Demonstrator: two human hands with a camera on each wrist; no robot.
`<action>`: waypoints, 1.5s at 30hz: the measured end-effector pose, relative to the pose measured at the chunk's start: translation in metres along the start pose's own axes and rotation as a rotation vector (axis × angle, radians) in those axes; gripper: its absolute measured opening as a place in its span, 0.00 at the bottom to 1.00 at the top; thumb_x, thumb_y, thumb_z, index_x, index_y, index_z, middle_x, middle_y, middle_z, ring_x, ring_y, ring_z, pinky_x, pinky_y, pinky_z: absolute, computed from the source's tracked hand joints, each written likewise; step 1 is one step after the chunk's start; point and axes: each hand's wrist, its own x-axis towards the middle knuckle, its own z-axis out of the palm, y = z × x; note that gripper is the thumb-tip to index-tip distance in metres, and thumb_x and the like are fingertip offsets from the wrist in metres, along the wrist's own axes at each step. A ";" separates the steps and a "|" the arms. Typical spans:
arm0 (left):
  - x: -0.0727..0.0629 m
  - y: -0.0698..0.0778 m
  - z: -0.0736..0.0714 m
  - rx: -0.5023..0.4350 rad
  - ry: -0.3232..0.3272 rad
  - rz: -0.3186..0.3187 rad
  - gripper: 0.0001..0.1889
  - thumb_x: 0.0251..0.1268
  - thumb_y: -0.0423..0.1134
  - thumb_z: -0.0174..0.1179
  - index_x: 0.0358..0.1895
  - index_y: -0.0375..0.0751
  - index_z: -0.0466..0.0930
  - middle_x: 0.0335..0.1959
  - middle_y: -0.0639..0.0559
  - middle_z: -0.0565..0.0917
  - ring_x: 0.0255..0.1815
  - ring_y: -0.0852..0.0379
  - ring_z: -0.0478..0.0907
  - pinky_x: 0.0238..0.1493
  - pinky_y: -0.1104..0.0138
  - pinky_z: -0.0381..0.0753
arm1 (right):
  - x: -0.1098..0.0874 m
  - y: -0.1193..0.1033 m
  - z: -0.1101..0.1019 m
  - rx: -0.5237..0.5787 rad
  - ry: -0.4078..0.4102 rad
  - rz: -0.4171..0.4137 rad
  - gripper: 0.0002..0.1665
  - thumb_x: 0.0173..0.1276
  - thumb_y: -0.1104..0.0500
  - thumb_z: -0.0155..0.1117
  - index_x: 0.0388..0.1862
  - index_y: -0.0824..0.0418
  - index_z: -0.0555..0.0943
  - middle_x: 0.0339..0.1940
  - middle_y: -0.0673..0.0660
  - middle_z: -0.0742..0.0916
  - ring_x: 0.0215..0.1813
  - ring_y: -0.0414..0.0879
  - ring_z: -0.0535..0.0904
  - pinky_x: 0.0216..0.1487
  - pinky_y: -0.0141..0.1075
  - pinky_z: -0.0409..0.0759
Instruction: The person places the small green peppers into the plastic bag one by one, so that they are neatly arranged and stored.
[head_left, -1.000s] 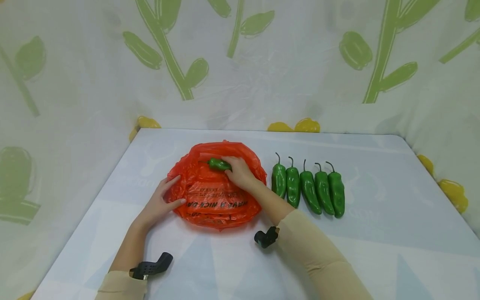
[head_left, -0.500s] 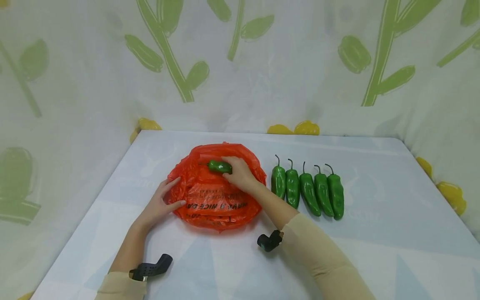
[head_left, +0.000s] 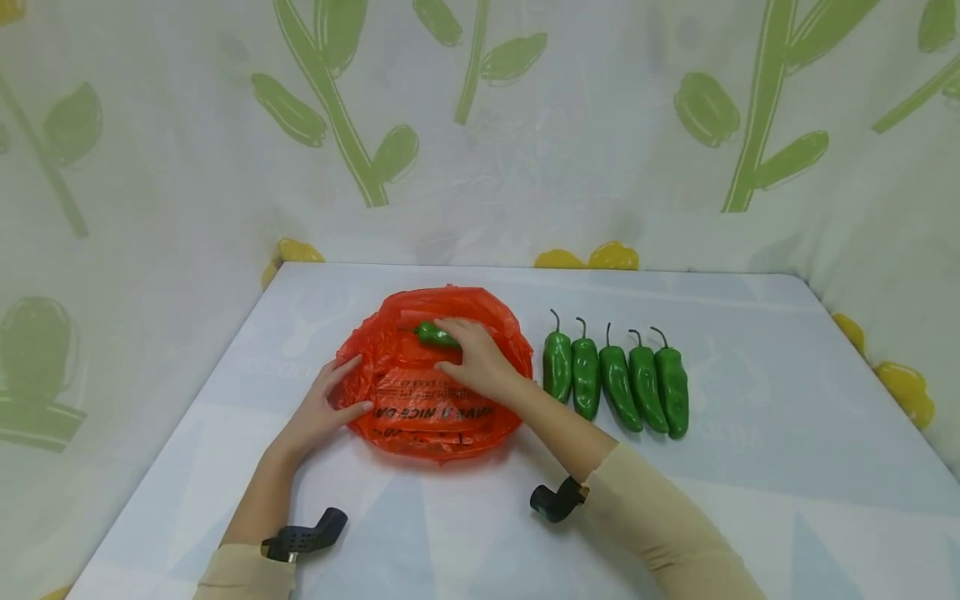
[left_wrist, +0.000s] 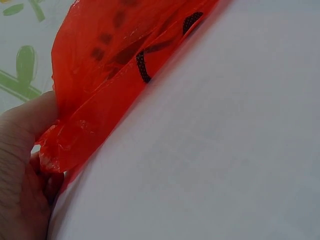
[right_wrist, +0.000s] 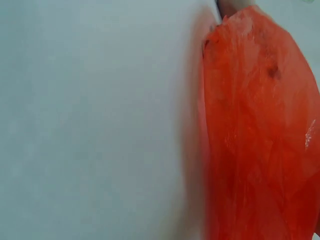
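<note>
A red plastic bag lies spread wide on the table, with dark printing showing through it. My left hand holds its left rim, thumb and forefinger apart over the edge. In the left wrist view, a fold of the bag sits between the thumb and the curled fingers. One green chili pepper lies inside the bag, stem to the left. My right hand is over its right end, thumb spread away from the pepper. The right wrist view shows mostly the bag's outer side.
Right of the bag, several green chili peppers lie side by side in a row, stems pointing away. They rest on the pale table. A leaf-patterned cloth hangs behind the table's far edge.
My right thumb has moved away from the pepper and the hand has loosened. The right forearm has shifted slightly right and toward me. My left hand keeps its place on the bag.
</note>
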 end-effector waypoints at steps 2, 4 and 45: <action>0.000 0.000 0.000 0.002 0.000 -0.001 0.42 0.57 0.46 0.65 0.74 0.52 0.54 0.74 0.40 0.48 0.74 0.36 0.44 0.64 0.34 0.56 | -0.004 -0.001 -0.001 0.014 0.011 -0.018 0.38 0.62 0.59 0.67 0.70 0.60 0.65 0.68 0.57 0.72 0.71 0.53 0.63 0.68 0.47 0.67; 0.001 0.000 0.001 0.005 0.001 -0.003 0.42 0.57 0.47 0.65 0.74 0.52 0.54 0.74 0.40 0.48 0.74 0.36 0.44 0.64 0.34 0.55 | -0.009 -0.002 -0.003 0.029 0.018 -0.035 0.38 0.61 0.59 0.68 0.69 0.61 0.66 0.68 0.57 0.72 0.71 0.52 0.63 0.67 0.47 0.67; 0.000 -0.001 0.001 0.020 0.005 0.016 0.42 0.57 0.48 0.65 0.74 0.51 0.54 0.73 0.39 0.49 0.74 0.36 0.44 0.64 0.35 0.56 | -0.056 0.031 -0.074 0.082 0.264 -0.130 0.41 0.56 0.60 0.73 0.68 0.63 0.67 0.66 0.61 0.74 0.68 0.54 0.68 0.64 0.51 0.71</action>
